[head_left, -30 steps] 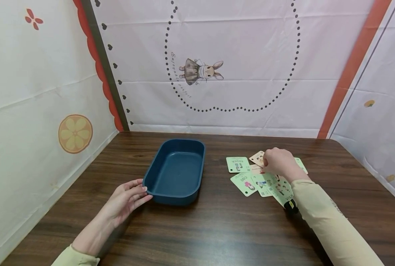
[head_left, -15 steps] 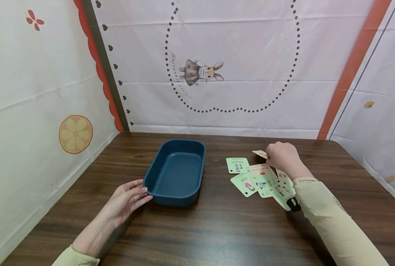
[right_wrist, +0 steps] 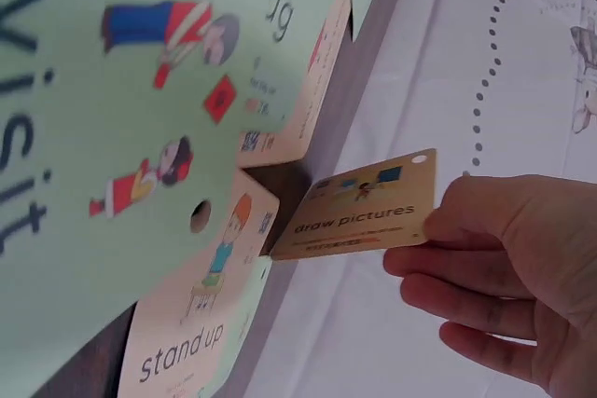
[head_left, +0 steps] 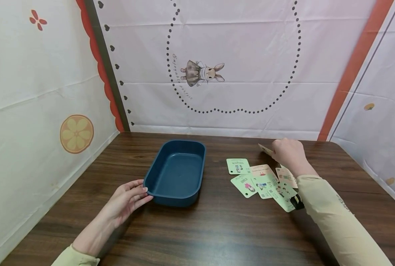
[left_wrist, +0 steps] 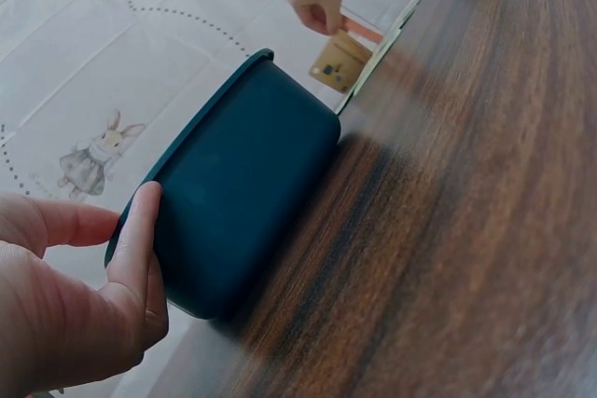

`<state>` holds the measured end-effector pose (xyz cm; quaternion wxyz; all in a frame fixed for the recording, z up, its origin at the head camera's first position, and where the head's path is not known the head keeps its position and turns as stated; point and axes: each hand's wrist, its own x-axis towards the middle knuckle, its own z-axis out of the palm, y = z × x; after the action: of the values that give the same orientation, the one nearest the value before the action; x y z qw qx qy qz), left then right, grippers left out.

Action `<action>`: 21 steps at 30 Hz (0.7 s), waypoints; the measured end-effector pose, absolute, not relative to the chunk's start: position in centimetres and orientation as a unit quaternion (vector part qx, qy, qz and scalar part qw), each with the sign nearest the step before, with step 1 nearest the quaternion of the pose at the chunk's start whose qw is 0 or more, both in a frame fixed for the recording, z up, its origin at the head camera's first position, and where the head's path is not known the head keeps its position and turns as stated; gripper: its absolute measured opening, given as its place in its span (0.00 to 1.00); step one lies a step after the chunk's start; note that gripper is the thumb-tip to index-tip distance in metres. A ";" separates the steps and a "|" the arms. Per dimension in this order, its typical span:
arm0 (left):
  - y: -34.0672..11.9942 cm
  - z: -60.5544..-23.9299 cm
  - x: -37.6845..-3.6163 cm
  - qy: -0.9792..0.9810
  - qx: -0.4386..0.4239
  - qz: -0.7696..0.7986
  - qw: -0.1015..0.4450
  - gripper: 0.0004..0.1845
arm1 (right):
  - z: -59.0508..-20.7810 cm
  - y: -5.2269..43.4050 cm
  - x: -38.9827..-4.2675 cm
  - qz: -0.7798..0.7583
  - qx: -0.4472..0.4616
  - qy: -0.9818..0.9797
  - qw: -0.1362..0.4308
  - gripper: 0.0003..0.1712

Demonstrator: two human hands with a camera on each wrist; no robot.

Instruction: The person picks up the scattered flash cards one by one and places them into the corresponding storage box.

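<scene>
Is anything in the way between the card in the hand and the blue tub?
Nothing visible. The right hand pinches the card lifted above the table. Between it and the blue tub only flat cards lie on the wood.

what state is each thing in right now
blue tray: upright, empty
"draw pictures" card: lifted off the table, pinched by right hand
left hand: fingers resting against tray's near corner
"touch" card: flat, face up
"stand up" card: flat, face up

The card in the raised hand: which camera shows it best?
The right wrist view: the card reads "draw pictures". The head view shows only its edge by the right hand; the left wrist view shows it small and blurred.
</scene>
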<state>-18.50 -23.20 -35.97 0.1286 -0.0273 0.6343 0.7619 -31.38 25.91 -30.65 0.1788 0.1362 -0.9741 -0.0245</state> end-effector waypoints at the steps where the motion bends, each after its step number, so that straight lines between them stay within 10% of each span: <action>1: -23.2 -35.9 -18.5 0.635 -0.028 0.761 0.129 0.32 | -30.7 26.0 -31.4 -0.025 0.136 -0.973 0.186 0.19; 21: -23.1 -35.9 -18.5 0.637 -0.029 0.760 0.127 0.34 | -29.4 27.3 -32.2 0.006 0.124 -0.974 0.190 0.07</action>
<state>-18.55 -23.11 -35.89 0.1270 -0.0293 0.6368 0.7600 -32.22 27.34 -29.36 0.1896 0.1238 -0.9740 0.0064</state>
